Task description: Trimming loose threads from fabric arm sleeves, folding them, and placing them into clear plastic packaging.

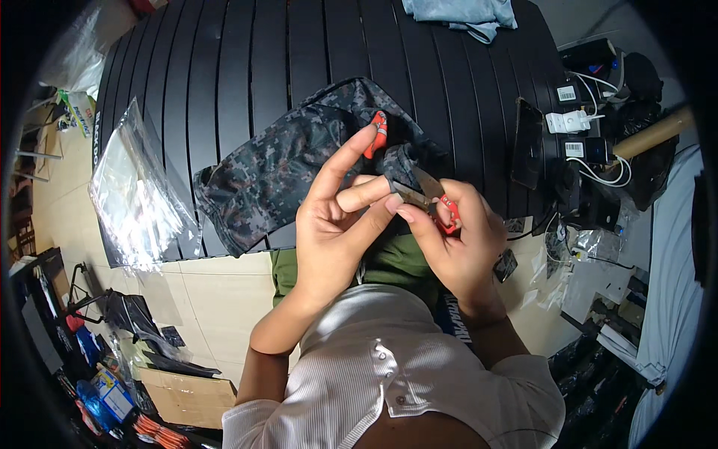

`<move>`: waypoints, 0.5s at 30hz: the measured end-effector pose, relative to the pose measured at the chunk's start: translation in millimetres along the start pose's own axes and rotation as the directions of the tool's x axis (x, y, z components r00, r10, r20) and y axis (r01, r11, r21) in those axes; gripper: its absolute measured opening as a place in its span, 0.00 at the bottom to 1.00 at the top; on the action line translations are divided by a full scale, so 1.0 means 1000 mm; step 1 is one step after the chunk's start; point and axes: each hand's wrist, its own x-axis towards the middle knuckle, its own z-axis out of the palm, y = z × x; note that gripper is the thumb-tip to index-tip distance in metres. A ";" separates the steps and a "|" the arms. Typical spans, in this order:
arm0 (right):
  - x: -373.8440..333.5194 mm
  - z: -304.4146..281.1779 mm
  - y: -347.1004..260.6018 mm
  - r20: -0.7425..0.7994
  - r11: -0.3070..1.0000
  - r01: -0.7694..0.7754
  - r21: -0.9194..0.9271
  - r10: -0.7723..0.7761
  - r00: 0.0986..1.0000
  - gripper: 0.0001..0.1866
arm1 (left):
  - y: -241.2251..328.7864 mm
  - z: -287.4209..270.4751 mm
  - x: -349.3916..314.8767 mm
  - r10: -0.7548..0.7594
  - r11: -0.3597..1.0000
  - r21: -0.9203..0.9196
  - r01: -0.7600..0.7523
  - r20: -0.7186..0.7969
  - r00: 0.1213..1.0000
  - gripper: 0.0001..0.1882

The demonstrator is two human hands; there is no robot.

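Observation:
A dark camouflage cloth (262, 168) lies bunched on the black slatted table in front of me. The thumb and a bent finger of my left hand (329, 217) pinch a raised edge of it, while the index finger stretches away from me. At that fingertip is a small red piece (379, 136) with pale marks; I cannot make out what it is. My right hand (467, 236) grips small red-handled scissors (450, 212), fingers wrapped round the handle. Their metal blades sit at the pinched cloth edge, and the fingertips of both hands nearly meet there.
Clear plastic bags (146, 194) lie at the table's left edge. A folded light-blue cloth (464, 13) is at the far side. On the right are a dark phone-like slab (527, 142), white chargers (572, 121) with cables and a cardboard tube (654, 133). The table (247, 60) has slat gaps.

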 end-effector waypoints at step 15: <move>0.002 0.002 0.005 0.032 1.000 0.011 -0.005 -0.011 0.999 0.17 | -0.003 0.001 -0.002 0.070 0.992 0.097 -0.075 0.054 0.996 0.32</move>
